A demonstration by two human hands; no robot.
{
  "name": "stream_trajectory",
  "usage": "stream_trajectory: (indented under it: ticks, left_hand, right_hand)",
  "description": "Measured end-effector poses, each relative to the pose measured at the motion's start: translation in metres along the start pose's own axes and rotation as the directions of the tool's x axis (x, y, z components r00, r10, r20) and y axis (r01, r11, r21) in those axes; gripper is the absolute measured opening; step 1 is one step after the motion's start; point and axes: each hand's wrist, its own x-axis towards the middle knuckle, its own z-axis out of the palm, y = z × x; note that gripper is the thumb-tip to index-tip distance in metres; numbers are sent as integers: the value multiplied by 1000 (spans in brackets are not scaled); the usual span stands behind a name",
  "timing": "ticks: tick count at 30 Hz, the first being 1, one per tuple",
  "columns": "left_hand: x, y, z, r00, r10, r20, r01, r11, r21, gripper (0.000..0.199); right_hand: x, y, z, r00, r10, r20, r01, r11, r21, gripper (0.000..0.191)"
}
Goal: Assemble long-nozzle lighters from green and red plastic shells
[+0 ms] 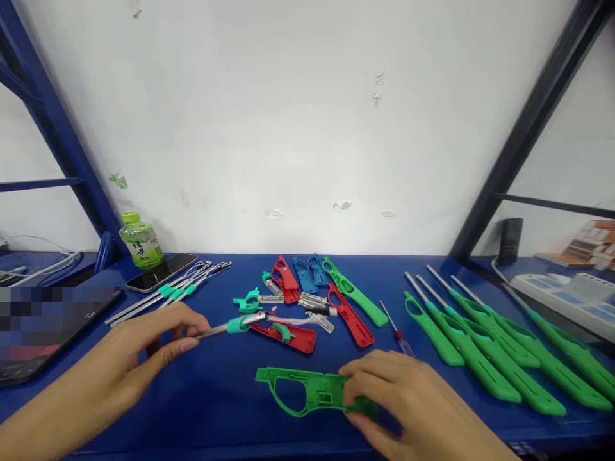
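Observation:
My left hand (158,342) pinches the end of a metal lighter tube (218,330), raised above the table. The tube has a teal collar, and a pale wire with a black-tipped igniter (324,311) trails from it to the right. My right hand (396,394) grips the handle end of a green lighter shell half (319,387), its ribbed inside facing up and its trigger loop pointing left. Behind the tube lie a red shell half (302,339), a teal trigger (248,301) and small clear fuel tanks (321,322).
Several green lighters (480,346) lie at the right, beside a screwdriver (401,339). More tubes with wires (166,291), a phone (161,272) and a green bottle (141,242) are at the left. Red, blue (303,275) and light green shells (358,294) lie at the back.

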Motion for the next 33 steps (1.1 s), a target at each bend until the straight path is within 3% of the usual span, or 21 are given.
stream_trajectory:
  ticks: [5,15,20,23,27,30,33]
  left_hand:
    - [4,-1,3,967,127,223,-128,992,-7,28]
    - [0,-13,18,950,51,307,-76,995,71,29]
    - [-1,-11,15,932,46,359,-80,994,80,29]
    - [-6,-13,15,940,-1,342,-40,993,111,27]
    - [-15,-13,18,984,-27,176,-4,985,171,32]
    - [-17,2,25,995,34,91,-45,991,128,33]
    - [-13,29,37,986,108,129,-111,994,17,27]
  right_hand:
    - [0,5,16,993,80,87,-89,991,100,26]
    - [-11,11,28,965,221,142,-259,887,383,9]
    - [-14,15,31,968,218,126,-251,875,415,9]
    - [-13,12,30,976,200,88,-219,890,401,10]
    - [-12,9,29,981,183,56,-191,907,375,10]
    - [-13,10,29,983,172,62,-183,912,366,10]
    - [-13,13,31,982,167,82,-186,914,362,11]
